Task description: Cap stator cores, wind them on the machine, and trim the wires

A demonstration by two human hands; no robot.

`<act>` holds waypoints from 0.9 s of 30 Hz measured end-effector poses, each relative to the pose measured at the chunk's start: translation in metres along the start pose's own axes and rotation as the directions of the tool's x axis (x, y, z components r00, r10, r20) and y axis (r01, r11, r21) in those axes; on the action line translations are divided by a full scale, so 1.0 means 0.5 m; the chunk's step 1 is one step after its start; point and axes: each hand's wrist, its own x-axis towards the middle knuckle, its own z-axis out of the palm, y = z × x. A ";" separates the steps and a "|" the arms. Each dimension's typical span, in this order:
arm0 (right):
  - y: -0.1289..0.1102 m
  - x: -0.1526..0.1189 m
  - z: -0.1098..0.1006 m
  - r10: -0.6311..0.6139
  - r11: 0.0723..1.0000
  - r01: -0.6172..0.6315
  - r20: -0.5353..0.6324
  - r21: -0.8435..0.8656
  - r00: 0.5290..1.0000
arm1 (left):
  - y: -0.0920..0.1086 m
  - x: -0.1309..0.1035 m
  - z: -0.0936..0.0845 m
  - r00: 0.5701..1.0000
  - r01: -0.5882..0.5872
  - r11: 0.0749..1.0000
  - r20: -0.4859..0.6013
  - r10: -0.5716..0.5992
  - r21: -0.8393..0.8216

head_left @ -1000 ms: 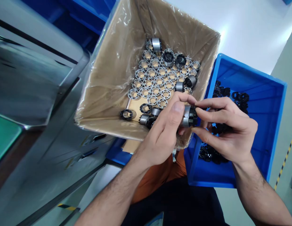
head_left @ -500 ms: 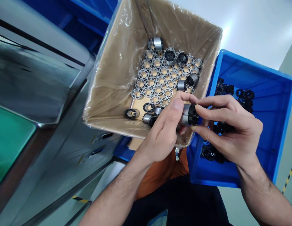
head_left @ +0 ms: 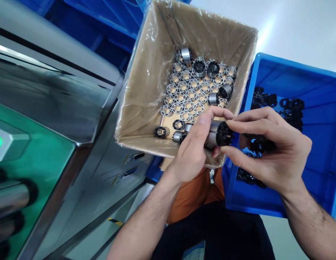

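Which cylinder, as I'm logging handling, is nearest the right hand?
The cylinder in the left hand, its black end against the right hand; others lie farther away.

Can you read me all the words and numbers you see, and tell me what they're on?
No words, numbers or brands can be read here.
Metal part in the left hand and right hand: no letters show.
Blue flat thing at the bottom edge: too blurry and cut off.
Yellow-and-black tape: just stripes.

Silver-and-black cylinder [head_left: 217, 133], blue bin [head_left: 321, 126], green surface [head_left: 48, 144]
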 end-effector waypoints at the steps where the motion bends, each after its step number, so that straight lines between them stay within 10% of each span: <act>1: -0.001 0.000 -0.001 0.000 1.000 0.000 -0.006 -0.006 1.000 | 0.001 0.000 0.000 1.000 -0.003 1.000 0.004 0.003 0.009; 11: 0.001 0.001 -0.005 0.003 1.000 -0.004 0.083 0.021 0.997 | 0.002 -0.002 -0.005 0.998 -0.056 0.998 0.035 0.055 0.023; 17: -0.001 0.003 -0.013 0.236 0.958 -0.232 -0.006 0.170 0.972 | 0.033 0.009 -0.062 0.967 -0.180 0.935 -0.120 0.225 0.305; 21: -0.002 0.002 -0.004 0.346 0.910 -0.311 -0.089 0.272 0.934 | 0.096 0.008 -0.115 0.998 0.007 0.520 -0.035 0.044 0.854; 23: 0.000 0.001 0.004 0.339 0.912 -0.296 -0.116 0.285 0.933 | 0.123 0.018 -0.134 0.988 0.017 0.350 0.039 -0.152 0.936; 27: 0.015 0.003 0.012 0.273 0.920 -0.222 -0.121 0.322 0.955 | 0.135 0.088 -0.153 0.995 -0.024 0.124 0.035 -0.090 0.992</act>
